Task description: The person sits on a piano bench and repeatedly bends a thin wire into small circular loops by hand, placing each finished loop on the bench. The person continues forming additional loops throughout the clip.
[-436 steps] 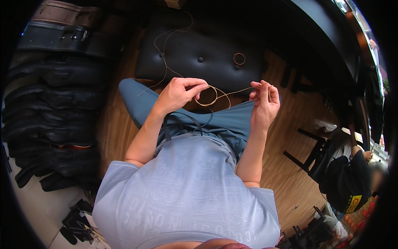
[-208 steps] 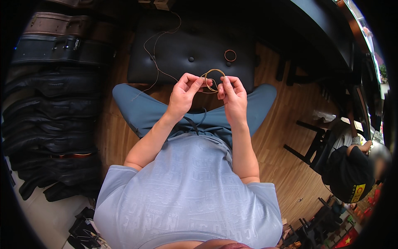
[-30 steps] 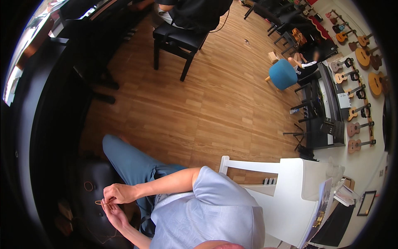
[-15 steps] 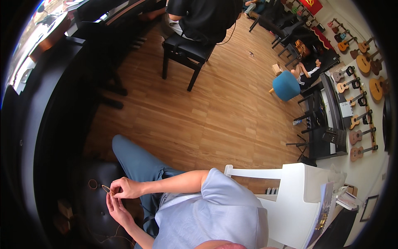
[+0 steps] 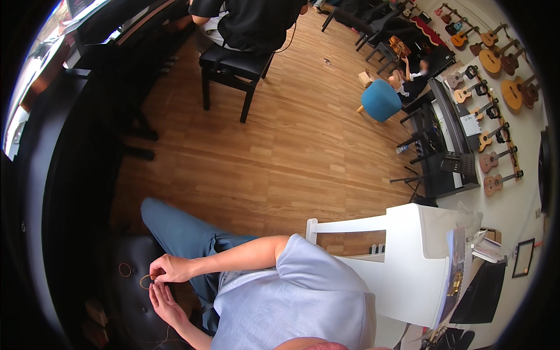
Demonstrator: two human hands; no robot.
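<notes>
My right hand (image 5: 168, 269) comes in along a bent bare arm, its thumb and fingers pinched on a thin golden coil that looks like a wound instrument string (image 5: 145, 282). Just below it, my left hand (image 5: 167, 305) has its fingers raised and fairly straight, with the fingertips meeting the same coil. A second small reddish ring of string (image 5: 125, 270) lies on the black button-tufted seat (image 5: 135, 315) beyond the hands. Thin strands (image 5: 165, 339) trail by my left wrist. What lies between the fingertips is too small to make out.
A black piano (image 5: 58, 175) runs along the left. A white piano-like cabinet (image 5: 408, 262) stands to the right. Across the wooden floor are a blue stool (image 5: 381, 100), a person on a black bench (image 5: 238, 63), another seated person (image 5: 413, 81) and wall-hung guitars (image 5: 493, 58).
The whole view has shifted, so the room sits further left. The coil between my hands now shows rounder, and both hands have moved slightly downward in the picture.
</notes>
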